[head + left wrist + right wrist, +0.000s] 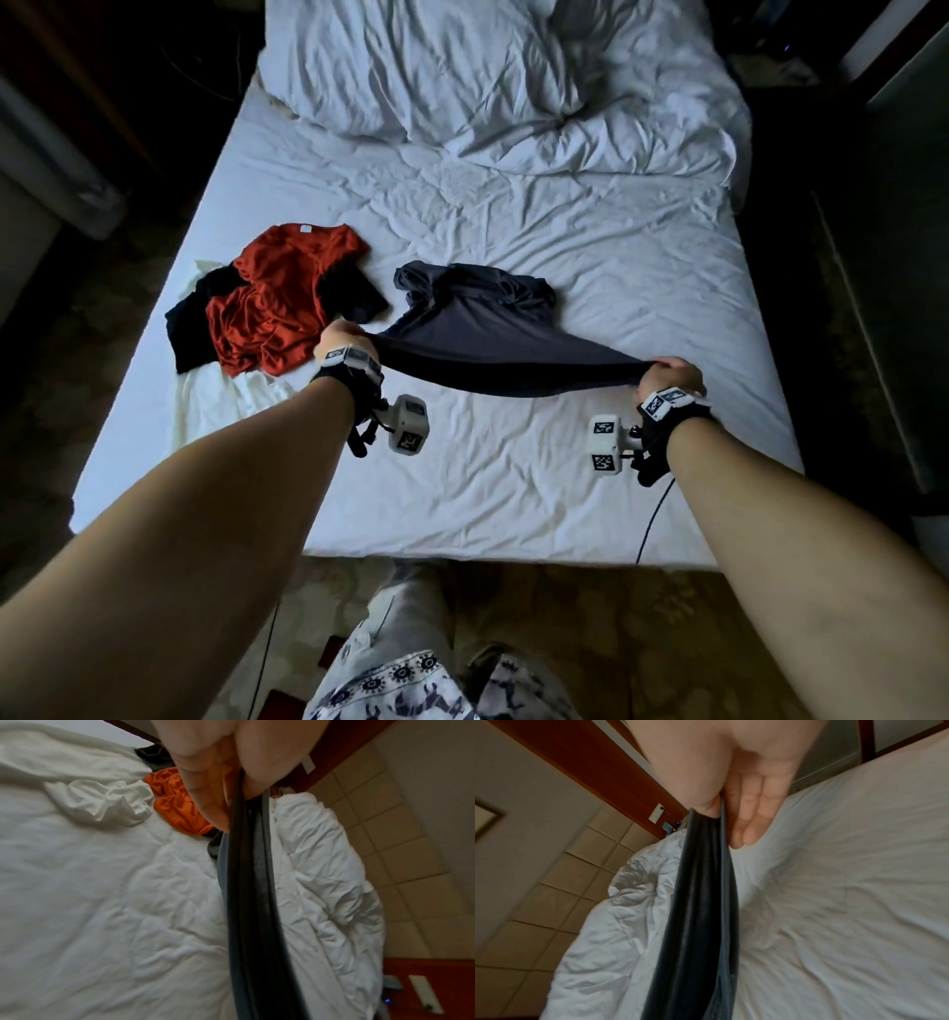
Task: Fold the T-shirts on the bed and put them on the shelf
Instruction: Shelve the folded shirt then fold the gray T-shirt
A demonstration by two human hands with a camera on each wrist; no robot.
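A dark grey T-shirt (pixel 477 329) is stretched over the bed, its hem lifted and pulled taut while its collar end lies bunched on the sheet. My left hand (pixel 343 339) pinches the hem's left corner, and my right hand (pixel 667 375) pinches the right corner. In the left wrist view the grey T-shirt (pixel 246 902) runs away from my left hand (pixel 221 787) as a tight band. The right wrist view shows the same T-shirt (pixel 700 912) gripped between thumb and fingers of my right hand (pixel 731 805). A red T-shirt (pixel 277 298) lies crumpled on a black one (pixel 190 318) at the bed's left.
A white garment (pixel 205 411) lies under the pile at the bed's (pixel 513 488) left edge. A rumpled white duvet (pixel 488 82) fills the head end. Dark furniture flanks both sides of the bed. A cable (pixel 652 519) hangs from my right wrist.
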